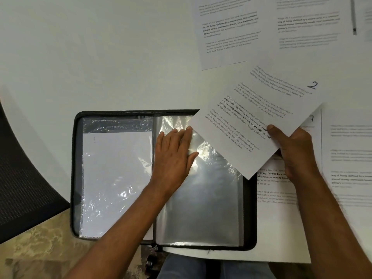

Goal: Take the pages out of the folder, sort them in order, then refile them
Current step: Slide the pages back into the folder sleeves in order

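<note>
On top of a white table (100,57) lies an open black zip folder (163,178), its near edge at the table's front edge. Left half of the folder: a clear sleeve with a white sheet (116,178) inside, face not readable. Right half: a stack of empty clear sleeves (205,198), shiny and crinkled. Loose printed pages are spread over the table's right side: two at the top right (227,35), more beside and partly under the folder's right edge (277,194); one of those near pages shows a handwritten 7. A dark chair (24,178) sits at the left, off the table, over patterned floor.

Left hand (173,154) is open, flat, palm down on the top of the right-hand sleeve, fingers spread toward the sleeve's upper edge. Right hand (291,150) pinches a printed page marked 2 (255,117) at its lower edge, thumb on top, fingers beneath. That page is tilted, lifted above the folder's upper right corner, overlapping the sleeve and touching the left fingertips.
</note>
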The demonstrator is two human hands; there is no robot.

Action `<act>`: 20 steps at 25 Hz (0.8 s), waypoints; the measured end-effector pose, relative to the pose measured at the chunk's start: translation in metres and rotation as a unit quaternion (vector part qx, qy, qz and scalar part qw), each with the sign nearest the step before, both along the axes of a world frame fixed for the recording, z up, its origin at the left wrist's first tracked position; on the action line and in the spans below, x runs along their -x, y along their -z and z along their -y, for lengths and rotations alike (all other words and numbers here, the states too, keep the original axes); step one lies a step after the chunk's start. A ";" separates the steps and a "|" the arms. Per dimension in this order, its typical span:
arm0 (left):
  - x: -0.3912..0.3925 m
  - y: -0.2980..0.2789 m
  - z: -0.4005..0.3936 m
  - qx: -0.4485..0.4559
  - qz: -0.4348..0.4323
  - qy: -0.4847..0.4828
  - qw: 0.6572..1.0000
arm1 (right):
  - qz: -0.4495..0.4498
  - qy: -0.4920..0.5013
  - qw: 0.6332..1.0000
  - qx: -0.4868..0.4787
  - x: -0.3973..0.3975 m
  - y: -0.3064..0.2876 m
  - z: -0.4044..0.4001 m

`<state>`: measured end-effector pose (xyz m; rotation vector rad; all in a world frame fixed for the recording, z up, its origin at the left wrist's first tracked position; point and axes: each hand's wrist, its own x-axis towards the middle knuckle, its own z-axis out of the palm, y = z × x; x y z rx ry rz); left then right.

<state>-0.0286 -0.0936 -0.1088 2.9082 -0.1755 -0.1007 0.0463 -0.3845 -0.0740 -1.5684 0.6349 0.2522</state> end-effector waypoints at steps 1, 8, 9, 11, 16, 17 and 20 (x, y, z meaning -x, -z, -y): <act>-0.002 -0.001 0.000 -0.003 0.005 0.004 1.000 | 0.003 0.008 1.000 -0.003 -0.001 -0.001 0.000; -0.018 -0.002 -0.002 0.005 0.050 -0.008 0.999 | 0.013 0.096 0.992 -0.077 -0.014 -0.008 -0.008; -0.021 -0.004 -0.001 0.011 0.060 -0.015 0.998 | 0.015 0.104 0.991 -0.086 -0.016 -0.008 -0.010; -0.030 -0.006 -0.001 0.016 0.067 -0.030 0.997 | 0.018 0.122 0.988 -0.098 -0.019 -0.008 -0.015; -0.041 -0.007 -0.001 0.089 0.023 -0.070 0.993 | 0.007 0.174 0.977 -0.126 -0.025 -0.006 -0.026; -0.041 -0.009 0.000 0.106 0.020 -0.077 0.991 | 0.005 0.180 0.975 -0.131 -0.026 -0.006 -0.028; -0.045 -0.014 -0.001 0.128 0.029 -0.086 0.988 | -0.001 0.191 0.969 -0.158 -0.029 -0.007 -0.033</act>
